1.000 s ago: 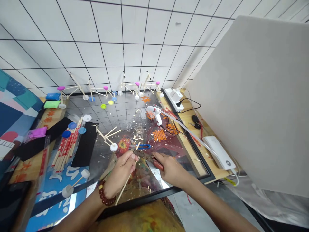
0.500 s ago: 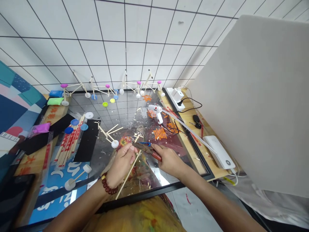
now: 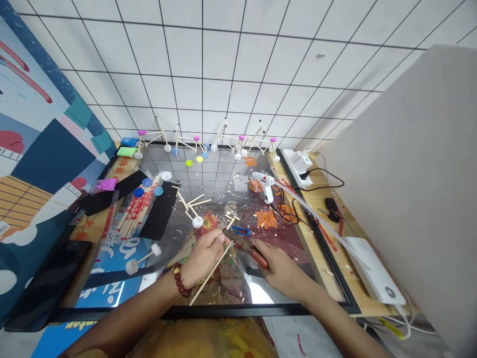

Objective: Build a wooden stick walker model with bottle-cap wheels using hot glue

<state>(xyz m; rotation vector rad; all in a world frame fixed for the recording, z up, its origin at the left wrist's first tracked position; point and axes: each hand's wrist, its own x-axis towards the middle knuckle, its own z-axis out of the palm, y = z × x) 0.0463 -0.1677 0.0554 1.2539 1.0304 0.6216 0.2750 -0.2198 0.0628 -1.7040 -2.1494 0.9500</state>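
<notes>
At the near edge of the glass-covered tabletop (image 3: pixel 208 186), the cutting end of the red-handled pliers (image 3: pixel 249 248) is hard to make out against the clutter. The left hand (image 3: pixel 203 258) is pinched on a thin wooden stick (image 3: pixel 212 272); the right hand (image 3: pixel 281 271) is clamped on the pliers' handles. Farther back, a white glue gun (image 3: pixel 265 183) is seen lying.

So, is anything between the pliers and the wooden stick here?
Nothing visible. The left hand grips the wooden stick, and the pliers in the right hand already meet it near its upper end.
</notes>
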